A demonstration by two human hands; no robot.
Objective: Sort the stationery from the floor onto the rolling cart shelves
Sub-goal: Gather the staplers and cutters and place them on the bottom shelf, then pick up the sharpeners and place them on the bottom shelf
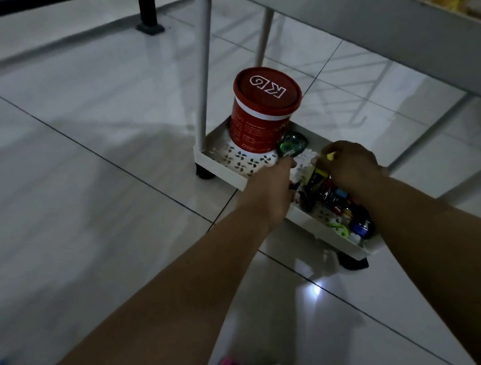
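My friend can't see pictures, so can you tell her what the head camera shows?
Two bare hands, the left hand and right hand, reach into the bottom shelf of a white rolling cart, among small colourful stationery. A red tub with a lid stands at the shelf's far end, beside a green tape dispenser. The room is dim, with a tiled floor.

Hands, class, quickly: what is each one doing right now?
Left hand: over the bottom shelf, grip cannot be told.
Right hand: closed on a small yellow item.
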